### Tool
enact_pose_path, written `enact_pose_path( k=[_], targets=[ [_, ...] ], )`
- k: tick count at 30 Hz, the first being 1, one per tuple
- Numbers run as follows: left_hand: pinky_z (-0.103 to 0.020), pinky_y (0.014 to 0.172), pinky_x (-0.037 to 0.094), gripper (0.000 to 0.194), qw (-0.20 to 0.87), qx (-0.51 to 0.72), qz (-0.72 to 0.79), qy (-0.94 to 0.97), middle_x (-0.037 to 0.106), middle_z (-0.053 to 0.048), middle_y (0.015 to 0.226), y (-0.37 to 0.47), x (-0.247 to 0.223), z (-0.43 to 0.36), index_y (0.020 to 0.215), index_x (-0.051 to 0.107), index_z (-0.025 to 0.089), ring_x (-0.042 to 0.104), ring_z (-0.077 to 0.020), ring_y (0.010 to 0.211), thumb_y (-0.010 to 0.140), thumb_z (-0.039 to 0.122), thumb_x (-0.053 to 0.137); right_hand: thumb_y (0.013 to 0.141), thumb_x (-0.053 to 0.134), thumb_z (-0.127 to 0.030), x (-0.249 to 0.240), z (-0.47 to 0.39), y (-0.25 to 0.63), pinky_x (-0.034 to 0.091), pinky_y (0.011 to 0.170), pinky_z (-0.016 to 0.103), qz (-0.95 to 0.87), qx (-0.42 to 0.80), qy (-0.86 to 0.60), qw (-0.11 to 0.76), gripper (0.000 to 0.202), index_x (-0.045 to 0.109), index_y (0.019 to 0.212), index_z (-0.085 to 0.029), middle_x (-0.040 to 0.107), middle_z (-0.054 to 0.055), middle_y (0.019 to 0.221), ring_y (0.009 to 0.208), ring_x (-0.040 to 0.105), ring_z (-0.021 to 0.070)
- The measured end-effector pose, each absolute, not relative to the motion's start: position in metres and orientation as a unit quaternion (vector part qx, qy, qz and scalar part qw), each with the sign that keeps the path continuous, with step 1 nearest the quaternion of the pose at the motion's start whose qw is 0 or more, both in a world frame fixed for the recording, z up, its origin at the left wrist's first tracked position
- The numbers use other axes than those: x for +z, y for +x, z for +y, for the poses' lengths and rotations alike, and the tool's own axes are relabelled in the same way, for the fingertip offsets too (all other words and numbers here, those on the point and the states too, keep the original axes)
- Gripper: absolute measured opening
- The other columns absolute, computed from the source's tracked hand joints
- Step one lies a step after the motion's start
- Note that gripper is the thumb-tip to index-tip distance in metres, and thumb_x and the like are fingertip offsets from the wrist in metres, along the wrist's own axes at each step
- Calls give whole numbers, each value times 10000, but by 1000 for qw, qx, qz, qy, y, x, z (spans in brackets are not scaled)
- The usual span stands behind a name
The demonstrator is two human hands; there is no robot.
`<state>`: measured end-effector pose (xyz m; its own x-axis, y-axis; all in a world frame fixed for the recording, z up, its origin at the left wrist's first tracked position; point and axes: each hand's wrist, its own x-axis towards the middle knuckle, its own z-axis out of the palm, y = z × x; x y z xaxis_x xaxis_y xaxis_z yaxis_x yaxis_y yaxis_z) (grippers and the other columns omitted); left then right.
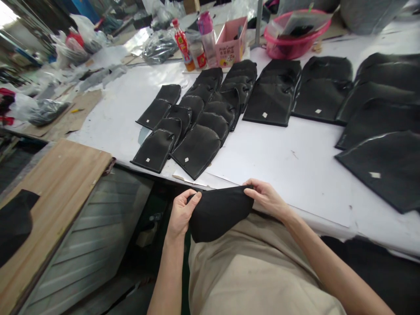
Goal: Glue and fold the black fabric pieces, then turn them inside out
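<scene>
A black fabric piece [221, 212] with a curved lower edge is stretched between my two hands, just in front of the table edge. My left hand [182, 210] pinches its upper left corner between thumb and fingers. At the upper right corner, my right hand [264, 197] grips it the same way. Beyond my hands, overlapping rows of black fabric pieces [200, 148] lie on the white tabletop, several bearing a small white tag. Further black pieces [382, 164] overlap at the right.
The white-covered table [278, 162] spans the view. At its back stand a red-capped bottle [183, 43], a purple-lidded bottle [207, 37], a pink box [231, 41] and a pink basin [295, 41]. A wooden board [62, 188] with a black piece is at left.
</scene>
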<state>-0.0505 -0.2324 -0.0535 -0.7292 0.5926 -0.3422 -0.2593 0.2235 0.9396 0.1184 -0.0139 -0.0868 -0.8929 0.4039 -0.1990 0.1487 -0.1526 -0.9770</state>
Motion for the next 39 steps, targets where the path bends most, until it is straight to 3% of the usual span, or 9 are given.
enact_pose_path(
  k=[3, 6, 13, 21, 26, 30, 34, 37, 39],
  targets=[
    [-176, 500, 339, 365, 364, 635, 676, 92, 526, 39, 597, -45, -56, -229, 699, 577, 146, 430, -71, 520, 791, 432, 785, 851, 608, -667, -92, -29, 120, 352, 555, 257, -618, 729, -268, 116, 517, 563, 675, -184, 537, -11, 631, 597, 457, 134],
    [-172, 499, 327, 384, 372, 657, 651, 76, 478, 51, 585, -39, -55, -226, 675, 542, 151, 394, -60, 514, 796, 422, 784, 850, 610, -672, -95, -43, 116, 353, 540, 255, -544, 749, -340, 165, 509, 533, 680, -198, 529, -21, 610, 582, 466, 141],
    [-165, 505, 340, 407, 377, 698, 608, 33, 469, 58, 587, -28, -53, -227, 656, 477, 162, 403, -56, 512, 814, 385, 779, 768, 717, -639, -92, -50, 112, 355, 500, 251, -454, 779, -390, 189, 487, 562, 654, -192, 548, -9, 572, 530, 476, 141],
    [-179, 532, 407, 400, 406, 700, 587, 24, 590, 19, 618, -31, -57, -242, 683, 570, 141, 514, -81, 542, 791, 450, 800, 733, 708, -714, -84, -46, 108, 382, 491, 252, -486, 779, -371, 135, 550, 591, 664, -181, 562, -2, 555, 527, 510, 155],
    [-198, 515, 381, 479, 392, 728, 563, 18, 593, -9, 593, -18, -57, -250, 666, 608, 121, 506, -86, 507, 784, 554, 777, 729, 733, -679, -83, -48, 109, 430, 501, 261, -517, 767, -370, 86, 517, 590, 670, -185, 603, 13, 611, 567, 541, 171],
    [-210, 486, 379, 571, 389, 761, 519, -7, 595, -22, 557, -18, -61, -244, 594, 586, 124, 506, -91, 458, 680, 641, 813, 660, 793, -643, -90, -41, 103, 485, 520, 273, -531, 739, -408, 68, 476, 628, 726, -202, 635, 25, 664, 607, 577, 195],
    [-226, 535, 467, 525, 240, 815, 524, -61, 674, -51, 618, -54, -37, -276, 670, 656, 121, 604, -136, 514, 686, 620, 818, 734, 702, -724, -95, -34, 107, 436, 465, 228, -596, 702, -381, 79, 526, 632, 743, -202, 573, 0, 601, 525, 498, 140],
    [-269, 680, 560, 444, 44, 826, 549, -121, 745, -85, 780, -102, 2, -332, 866, 715, 120, 707, -202, 727, 791, 555, 762, 728, 687, -753, -95, -33, 117, 445, 482, 222, -640, 680, -351, 67, 573, 638, 747, -183, 604, 17, 615, 523, 512, 131],
    [-313, 794, 581, 413, -23, 824, 546, -147, 752, -104, 947, -132, 23, -359, 1029, 704, 129, 712, -223, 894, 881, 514, 684, 706, 704, -753, -95, -34, 122, 458, 489, 235, -645, 677, -347, 73, 580, 637, 743, -178, 616, 25, 619, 524, 532, 140]
  ],
)
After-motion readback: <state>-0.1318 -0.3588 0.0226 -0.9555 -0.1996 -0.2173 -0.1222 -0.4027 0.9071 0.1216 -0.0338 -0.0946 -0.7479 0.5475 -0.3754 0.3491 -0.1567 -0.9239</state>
